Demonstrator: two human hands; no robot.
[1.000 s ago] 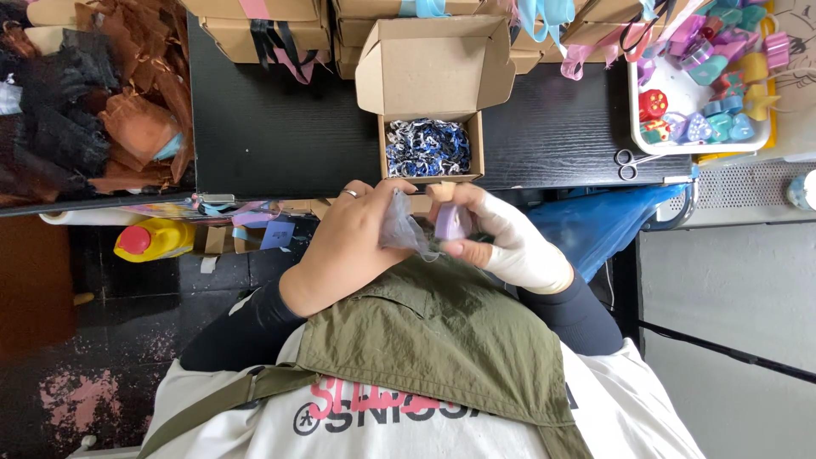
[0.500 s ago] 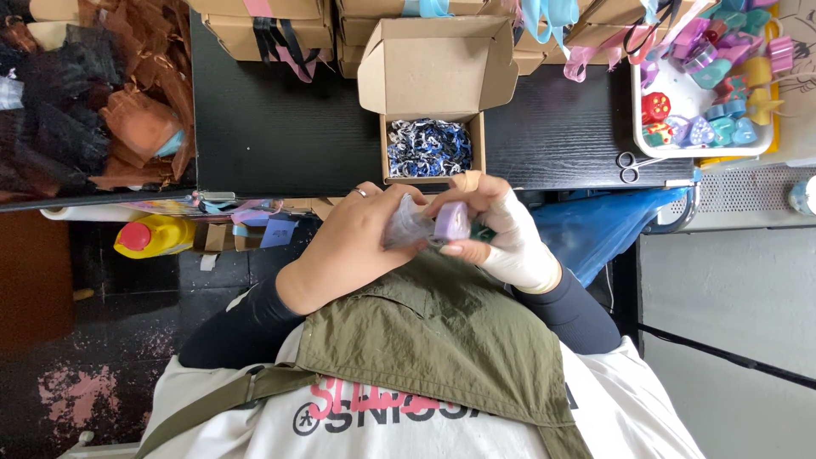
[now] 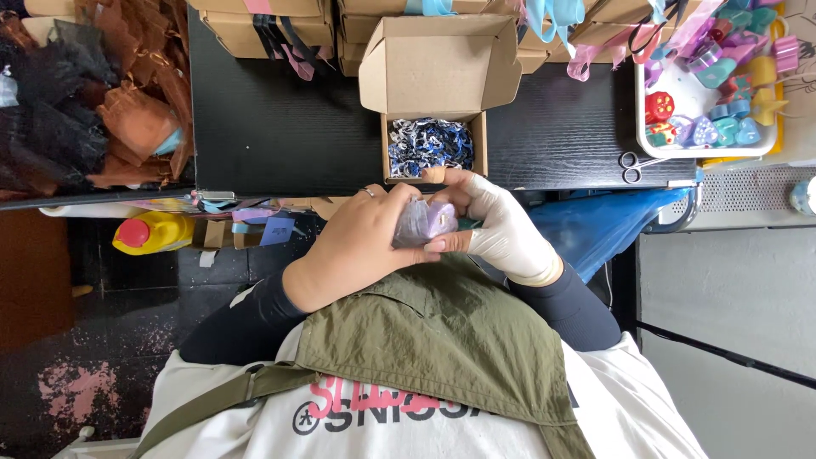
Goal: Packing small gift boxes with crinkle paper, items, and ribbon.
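Observation:
My left hand (image 3: 361, 246), bare with a ring, and my right hand (image 3: 501, 225), in a white glove, meet just below the table edge. Together they grip a small purple object in a clear plastic bag (image 3: 425, 223). Directly above them on the black table (image 3: 280, 127) stands a small open cardboard box (image 3: 438, 81) filled with blue and white shredded paper (image 3: 429, 144). My fingertips touch the box's near wall.
A white tray (image 3: 710, 151) of colourful small shapes sits at the right, scissors (image 3: 633, 166) beside it. Cardboard boxes with ribbons line the back. Brown and black mesh pouches (image 3: 93, 102) pile at the left. A yellow bottle (image 3: 157, 232) lies under the table.
Both hands have risen with the bagged purple object, from below the table edge up to the near wall of the open box.

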